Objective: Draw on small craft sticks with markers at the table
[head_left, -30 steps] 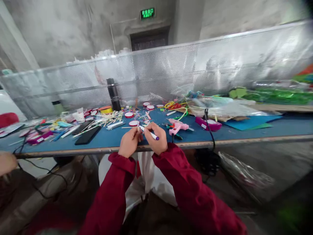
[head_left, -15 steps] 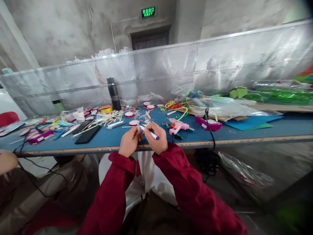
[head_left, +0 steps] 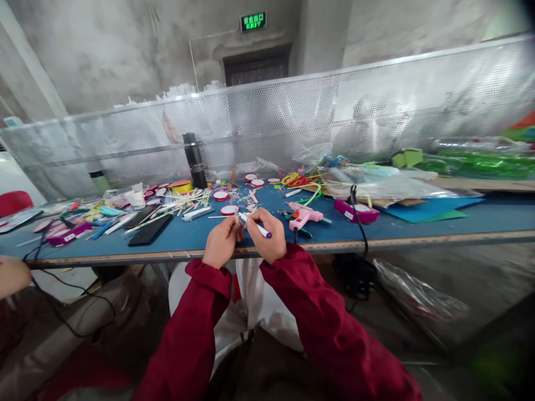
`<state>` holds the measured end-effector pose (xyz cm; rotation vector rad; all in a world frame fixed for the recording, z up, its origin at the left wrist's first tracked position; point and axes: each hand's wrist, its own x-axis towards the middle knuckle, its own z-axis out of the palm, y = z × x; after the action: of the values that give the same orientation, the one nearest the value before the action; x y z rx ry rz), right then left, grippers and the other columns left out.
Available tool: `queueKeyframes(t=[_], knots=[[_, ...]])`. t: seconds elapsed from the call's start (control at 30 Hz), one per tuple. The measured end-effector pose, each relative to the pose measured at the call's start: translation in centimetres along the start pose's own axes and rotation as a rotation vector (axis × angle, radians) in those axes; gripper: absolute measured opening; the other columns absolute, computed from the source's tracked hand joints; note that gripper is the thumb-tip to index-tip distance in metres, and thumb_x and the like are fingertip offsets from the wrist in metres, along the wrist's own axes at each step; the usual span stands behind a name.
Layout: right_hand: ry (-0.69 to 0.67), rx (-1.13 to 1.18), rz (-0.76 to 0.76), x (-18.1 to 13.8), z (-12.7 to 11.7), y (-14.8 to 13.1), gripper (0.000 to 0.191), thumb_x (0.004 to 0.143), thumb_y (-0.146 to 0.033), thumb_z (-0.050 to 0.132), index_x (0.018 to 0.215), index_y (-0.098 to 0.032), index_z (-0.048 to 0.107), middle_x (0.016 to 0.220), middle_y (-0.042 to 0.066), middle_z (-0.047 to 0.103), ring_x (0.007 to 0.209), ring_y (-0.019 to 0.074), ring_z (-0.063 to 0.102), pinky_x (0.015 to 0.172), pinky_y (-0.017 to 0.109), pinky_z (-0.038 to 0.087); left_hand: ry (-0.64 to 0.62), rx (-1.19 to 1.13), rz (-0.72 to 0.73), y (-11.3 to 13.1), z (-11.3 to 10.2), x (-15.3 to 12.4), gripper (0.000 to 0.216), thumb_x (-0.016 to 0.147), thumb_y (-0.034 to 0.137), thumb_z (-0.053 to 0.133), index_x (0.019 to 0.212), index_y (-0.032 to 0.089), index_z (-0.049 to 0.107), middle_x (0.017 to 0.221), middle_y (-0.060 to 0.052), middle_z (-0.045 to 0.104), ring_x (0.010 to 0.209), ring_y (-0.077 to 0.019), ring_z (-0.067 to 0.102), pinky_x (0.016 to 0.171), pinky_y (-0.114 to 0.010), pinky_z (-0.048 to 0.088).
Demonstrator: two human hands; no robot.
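In my right hand (head_left: 268, 236) is a white marker pen (head_left: 262, 230) with a purple end, held like a pen with its tip pointing left. My left hand (head_left: 223, 239) is closed in a pinch just beside that tip; whatever small piece it holds is mostly hidden by the fingers. Both hands are above the front edge of the blue table (head_left: 196, 236). Just beyond them lies a round red-rimmed white disc (head_left: 229, 210). A pink glue gun (head_left: 304, 216) rests to the right of my right hand.
Wooden sticks (head_left: 190, 200), a black phone (head_left: 151, 229) and a black flask (head_left: 194, 161) are on the left. A purple box (head_left: 356, 211) with a black cable and plastic bags (head_left: 376, 181) lie right. A perforated metal screen (head_left: 267, 122) stands behind. Another person's arm (head_left: 13, 275) shows far left.
Almost nothing differs. The marker pen and my right fingers have shifted very slightly, while my left hand keeps its place.
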<state>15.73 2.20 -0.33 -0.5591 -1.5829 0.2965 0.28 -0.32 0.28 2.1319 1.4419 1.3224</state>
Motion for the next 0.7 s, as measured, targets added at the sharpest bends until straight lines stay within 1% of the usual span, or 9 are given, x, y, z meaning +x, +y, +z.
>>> queueKeyframes(t=[0.3,0.5,0.7], knots=[[-0.004,-0.003,0.0,-0.15,-0.05,0.05,0.016,0.091,-0.023,0.056,0.075,-0.023,0.06,0.071,-0.002,0.063,0.067,0.015,0.06,0.07,0.029,0.046,0.009,0.006,0.001,-0.03,0.03,-0.02,0.022,0.1,0.03,0.043,0.086,0.023,0.058,0.074,0.002,0.066,0.068,-0.016,0.059,0.069,-0.027,0.042],[-0.008,-0.005,0.013,-0.08,-0.06,-0.08,0.017,0.091,-0.025,0.057,0.074,-0.023,0.06,0.07,-0.002,0.062,0.066,0.0152,0.059,0.069,0.029,0.045,0.004,0.032,0.007,-0.03,0.0,-0.09,0.023,0.102,0.033,0.043,0.086,0.023,0.057,0.075,0.001,0.066,0.068,-0.0168,0.059,0.067,-0.027,0.041],[-0.006,0.005,0.034,0.0,-0.13,-0.28,0.016,0.09,-0.024,0.056,0.074,-0.023,0.06,0.069,-0.002,0.062,0.066,0.0153,0.059,0.068,0.029,0.046,-0.009,0.062,0.033,-0.1,-0.15,-0.08,0.027,0.102,0.033,0.042,0.081,0.023,0.056,0.076,-0.001,0.066,0.071,-0.0183,0.059,0.071,-0.028,0.043]])
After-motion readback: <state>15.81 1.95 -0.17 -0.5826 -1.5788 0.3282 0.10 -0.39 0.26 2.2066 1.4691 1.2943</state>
